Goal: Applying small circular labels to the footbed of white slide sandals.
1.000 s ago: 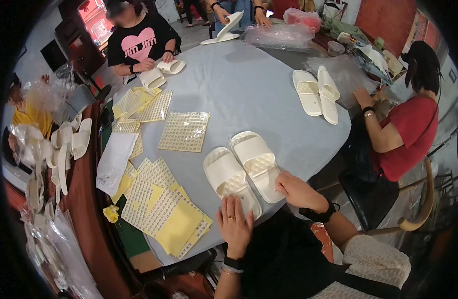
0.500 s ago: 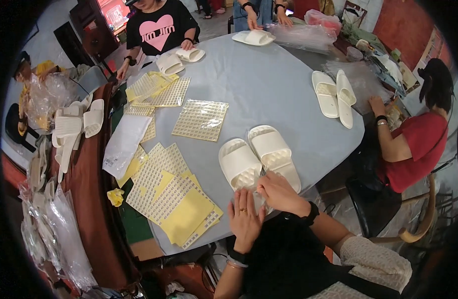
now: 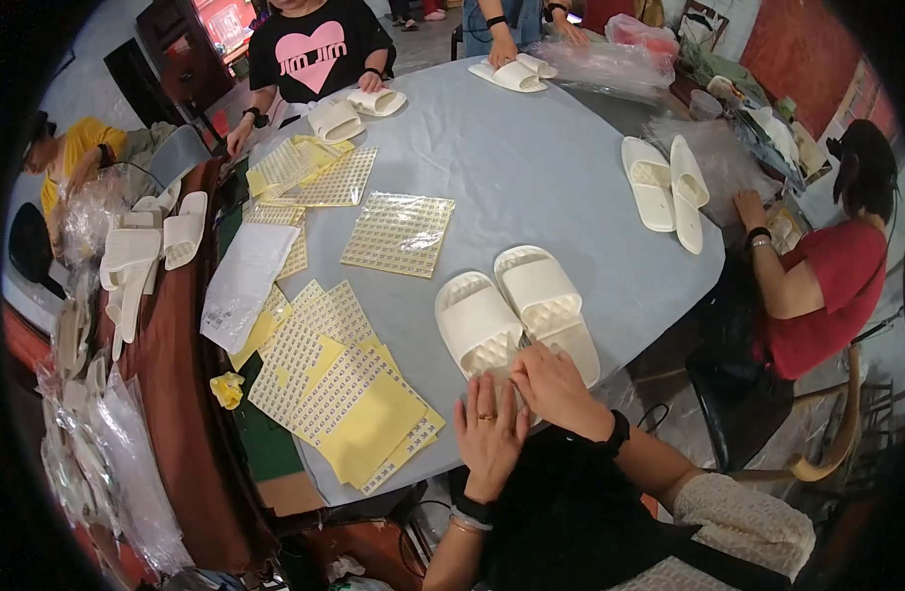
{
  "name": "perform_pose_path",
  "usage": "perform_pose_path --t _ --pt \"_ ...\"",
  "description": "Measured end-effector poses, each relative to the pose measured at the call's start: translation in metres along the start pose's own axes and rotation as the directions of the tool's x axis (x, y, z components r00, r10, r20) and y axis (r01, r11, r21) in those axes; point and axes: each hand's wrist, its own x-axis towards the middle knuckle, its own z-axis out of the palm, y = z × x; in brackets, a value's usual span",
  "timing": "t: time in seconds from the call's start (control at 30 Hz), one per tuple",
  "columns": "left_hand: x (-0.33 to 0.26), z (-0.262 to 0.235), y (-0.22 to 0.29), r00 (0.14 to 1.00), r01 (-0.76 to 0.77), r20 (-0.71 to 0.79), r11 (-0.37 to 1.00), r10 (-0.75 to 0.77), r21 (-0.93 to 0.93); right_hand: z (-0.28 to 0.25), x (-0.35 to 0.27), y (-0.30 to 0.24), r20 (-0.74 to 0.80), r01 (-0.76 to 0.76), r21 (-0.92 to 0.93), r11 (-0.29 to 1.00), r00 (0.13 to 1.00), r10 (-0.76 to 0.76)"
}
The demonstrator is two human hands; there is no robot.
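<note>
A pair of cream slide slippers lies before me at the near edge of the table: the left slipper (image 3: 469,313) and the right slipper (image 3: 537,295), side by side with toes pointing away. My left hand (image 3: 489,438) rests with fingers stretched over the heel of the left slipper, covering most of it. Beside it, my right hand (image 3: 556,389) is closed, its fingertips bent down at the heel between the two slippers. Whatever those fingers pinch is hidden. Left of the slippers lie yellow-backed sticker sheets (image 3: 373,419), fanned and overlapping.
On the grey-covered table (image 3: 511,158) are another sticker sheet (image 3: 398,233), a white plastic bag (image 3: 250,281) and a slipper pair (image 3: 664,187) at the right. Co-workers sit or stand around. More slippers (image 3: 137,251) sit on a brown surface at left; clear bags (image 3: 600,69) lie at the back.
My hands stay almost in place at the slipper heels. At the far side, a co-worker's slippers have shifted, and a second one now shows there. The person at far left has leaned over.
</note>
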Motion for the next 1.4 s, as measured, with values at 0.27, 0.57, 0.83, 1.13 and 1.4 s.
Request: perform_pose_path --t 0.27,0.57,0.83,1.13,1.4 --pt "0.000 0.001 -0.001 0.999 0.005 -0.044 0.997 -0.008 -0.074 -0.001 -0.003 0.014 -0.080 0.005 0.246 0.969 0.997 0.015" --pt "0.006 -0.007 0.007 1.000 -0.003 0.022 1.000 0.004 -0.014 -0.020 -0.010 0.045 0.041 -0.143 0.975 0.172 0.871 0.489" --pt "0.008 -0.008 0.034 0.997 -0.002 0.077 0.991 -0.008 0.132 -0.021 -0.010 0.050 0.079 -0.125 0.989 0.074 0.892 0.446" --pt "0.004 -0.005 0.039 1.000 -0.009 -0.015 1.000 0.009 0.022 -0.014 -0.014 0.055 0.018 -0.088 0.984 0.152 0.913 0.409" --pt "-0.003 -0.036 -0.005 0.992 0.062 -0.055 0.822 -0.113 -0.567 -0.012 -0.019 0.053 -0.060 -0.079 0.943 0.325 0.916 0.396"
